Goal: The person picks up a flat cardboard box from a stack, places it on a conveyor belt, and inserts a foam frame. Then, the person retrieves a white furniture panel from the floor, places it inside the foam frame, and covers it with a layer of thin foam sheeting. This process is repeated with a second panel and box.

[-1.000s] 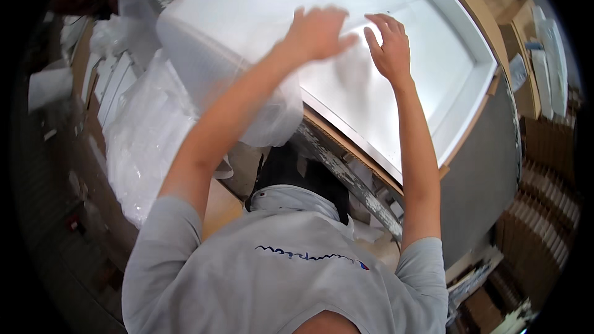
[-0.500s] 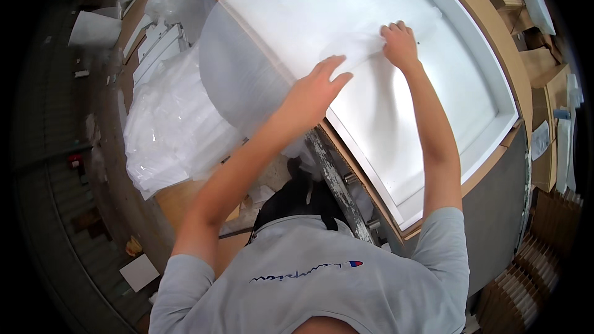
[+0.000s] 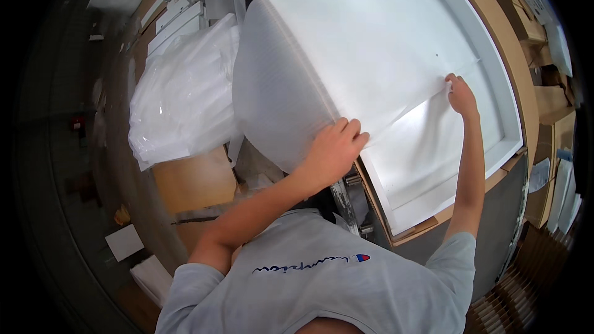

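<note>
Presently, my left hand [image 3: 337, 148] is positioned at the left rim of the white tray [image 3: 408, 195], toward its near end. Its fingers are bent inward, with the thumb close to the forefinger, and they touch the translucent sheet [image 3: 278, 86]. The tips are partly hidden; from my remote view I cannot tell whether the sheet is pinched there.

My right hand [image 3: 461, 96] is positioned over the interior of the white tray, toward its right wall. Thumb and fingers are brought together, with only a slight gap, and grip the edge of the sheet. The forearm crosses the tray's near side.

The translucent sheet covers the far part of the tray's interior and passes over its left rim; the surplus hangs outside in a rounded, ribbed bulge. The sheet's near edge runs as a thin line between both hands. On the near side of that line, the tray floor is exposed and shows a bright reflection.

A cardboard border [image 3: 523, 93] surrounds the white tray. A grey surface [image 3: 495, 195] extends from the tray's near right side. To the tray's left, apart from it, I register a plastic-wrapped bundle [image 3: 185, 99], with a brown board [image 3: 195, 179] just nearer. Cardboard pieces [image 3: 507, 303] stand in rows below the tray's near right corner.
</note>
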The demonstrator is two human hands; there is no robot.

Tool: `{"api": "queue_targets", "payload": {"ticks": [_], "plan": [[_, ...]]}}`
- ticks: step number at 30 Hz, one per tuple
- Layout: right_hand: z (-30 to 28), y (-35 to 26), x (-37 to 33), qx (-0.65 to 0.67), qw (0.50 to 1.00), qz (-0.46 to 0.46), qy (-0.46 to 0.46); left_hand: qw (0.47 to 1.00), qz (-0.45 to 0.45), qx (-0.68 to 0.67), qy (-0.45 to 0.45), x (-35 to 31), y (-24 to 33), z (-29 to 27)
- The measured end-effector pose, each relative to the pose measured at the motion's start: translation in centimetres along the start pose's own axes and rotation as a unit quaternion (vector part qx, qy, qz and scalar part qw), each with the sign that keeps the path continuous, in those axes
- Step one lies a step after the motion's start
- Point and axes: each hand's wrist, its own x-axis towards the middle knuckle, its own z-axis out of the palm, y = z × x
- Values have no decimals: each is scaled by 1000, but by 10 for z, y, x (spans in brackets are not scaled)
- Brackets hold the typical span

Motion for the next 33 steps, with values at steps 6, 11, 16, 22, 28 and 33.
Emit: {"api": "queue_targets", "payload": {"ticks": [6, 11, 16, 22, 28, 33], "plan": [[7, -52, 12, -81, 972, 7, 222, 1000, 4, 25, 12, -6, 13, 8], [72, -8, 0, -79, 983, 52, 160, 997, 16, -5, 70, -53, 0, -19], [47, -23, -6, -156, 977, 139, 35, 996, -43, -32, 73, -130, -15, 10], [-13, -164, -19, 297, 943, 48, 143, 991, -25, -99, 86, -160, -39, 1], [-21, -255, -80, -66, 990, -126, -24, 962, -101, -237, 90, -270, -123, -48], [1, -497, -159, 178, 933, -54, 307, 898, -335, -249, 140, -526, -239, -21]]}}
